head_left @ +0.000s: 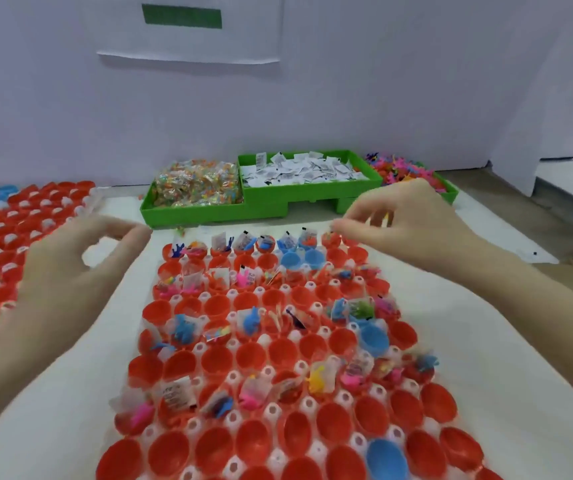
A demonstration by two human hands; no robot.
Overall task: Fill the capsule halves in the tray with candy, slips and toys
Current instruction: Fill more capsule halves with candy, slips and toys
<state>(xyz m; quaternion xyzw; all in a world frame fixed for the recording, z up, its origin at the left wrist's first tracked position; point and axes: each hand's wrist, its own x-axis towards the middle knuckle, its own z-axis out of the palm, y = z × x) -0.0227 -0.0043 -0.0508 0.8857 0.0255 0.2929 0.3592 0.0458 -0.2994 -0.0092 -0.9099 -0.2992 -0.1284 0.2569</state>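
Head view is showing us a clear tray (316, 448) of capsule halves (280, 351) lying on a white cloth (486, 341), running from the near edge away toward a green bin (261, 202). We are seeing mostly red halves with a few blue ones (387, 457) among them. Alternate rows are sitting filled with candy packets, paper slips and small coloured toys, while the rows between them are sitting empty.

Our left hand (67, 268) is hovering to the left of the tray's far end, above the cloth, its fingers loosely curled and its thumb reaching toward the tray; it is blurred, and we are seeing nothing in it. Our right hand (413, 223) is hanging over the far right corner of the tray, fingertips drawn together and pointing down at the last row. Something small and yellowish is showing between those fingers, but we cannot tell what it is, nor whether the hand is truly pinching it.

The green bin is standing just beyond the tray, holding wrapped candy (197, 183) in its left section, white slips (302, 169) in the middle and bright toys (399, 168) on the right. A second tray (11, 230) of red halves is lying off to the left.
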